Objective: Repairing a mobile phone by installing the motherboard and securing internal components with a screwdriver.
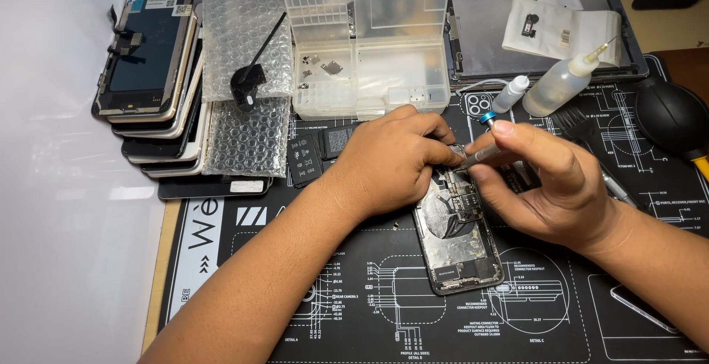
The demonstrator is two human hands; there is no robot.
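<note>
Black rubber matting with white diagrams is covering the surface (369,312), and an opened phone body (456,242) is lying on it, innards up. The left hand (391,165) is pressing down on the phone's upper end, its grip curled onto it. The right hand (550,183) is pinching a blue-capped screwdriver (484,150), tip down at the phone's top. A clear parts box (369,61) is sitting just behind, stacked screens (151,83) far left.
</note>
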